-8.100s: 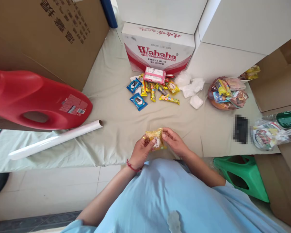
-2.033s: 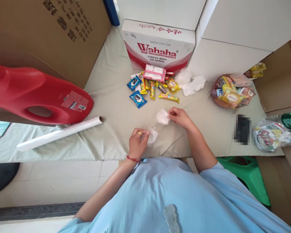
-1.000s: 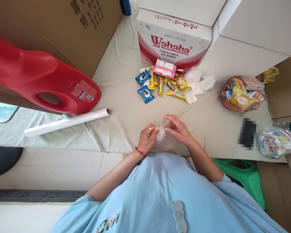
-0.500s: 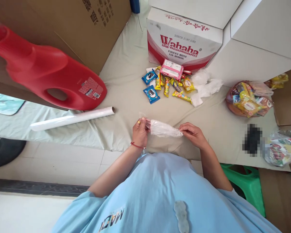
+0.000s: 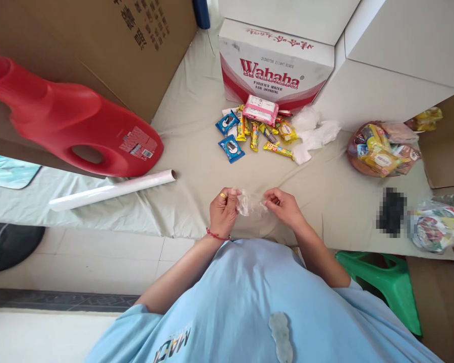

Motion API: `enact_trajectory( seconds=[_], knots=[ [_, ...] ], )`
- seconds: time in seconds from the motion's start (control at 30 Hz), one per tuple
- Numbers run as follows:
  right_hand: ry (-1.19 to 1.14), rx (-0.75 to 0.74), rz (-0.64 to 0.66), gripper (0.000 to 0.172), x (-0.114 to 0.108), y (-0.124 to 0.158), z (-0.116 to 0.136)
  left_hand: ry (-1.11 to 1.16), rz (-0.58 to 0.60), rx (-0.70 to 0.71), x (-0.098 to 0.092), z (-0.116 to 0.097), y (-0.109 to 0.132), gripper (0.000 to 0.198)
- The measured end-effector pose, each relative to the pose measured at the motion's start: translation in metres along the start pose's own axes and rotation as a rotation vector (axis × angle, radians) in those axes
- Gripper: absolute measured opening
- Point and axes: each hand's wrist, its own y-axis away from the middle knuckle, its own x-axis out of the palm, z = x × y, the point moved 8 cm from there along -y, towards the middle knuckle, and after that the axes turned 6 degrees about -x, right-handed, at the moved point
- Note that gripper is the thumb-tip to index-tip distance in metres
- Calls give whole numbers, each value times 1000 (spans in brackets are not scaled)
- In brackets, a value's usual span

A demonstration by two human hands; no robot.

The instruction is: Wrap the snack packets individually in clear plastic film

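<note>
My left hand (image 5: 222, 210) and my right hand (image 5: 285, 206) each pinch one end of a thin clear plastic bag (image 5: 250, 203), held slack just above the cloth-covered table (image 5: 189, 171) near its front edge. A gold ring shows on the left hand and a red cord on its wrist. Farther back lies a pile of small snack packets (image 5: 255, 132) with a pink pack on top. Crumpled clear plastic bags (image 5: 313, 133) lie just right of the pile.
A red jug (image 5: 71, 123) lies on its side at the left, with a white roll (image 5: 111, 189) in front of it. A Wahaha carton (image 5: 274, 70) and white boxes stand behind. At right are a bowl of snacks (image 5: 382, 148), a blurred dark object and a green stool (image 5: 386, 285).
Half a second ago the bag was stretched long between my hands. My hands have come closer together and the bag is now bunched and slack.
</note>
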Motion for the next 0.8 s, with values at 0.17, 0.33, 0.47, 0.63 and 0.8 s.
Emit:
enact_trajectory(
  seconds=[0.17, 0.33, 0.47, 0.63, 0.8],
  knots=[
    [371, -230, -102, 16, -33, -4, 22, -205, 123, 55, -10, -10, -9, 36],
    [186, -73, -192, 19, -66, -3, 14, -314, 359, 97, 5, -9, -17, 22],
    [-396, 233, -116, 37, -52, 7, -5, -390, 388, 91, 11, -2, -22, 10],
    [-668, 349, 13, 44, -32, 21, 0, -54, 275, -199, 3, 17, -27, 19],
    [-472, 191, 185, 34, -33, 21, 8, 287, 149, -413, -2, 25, -25, 31]
  ],
)
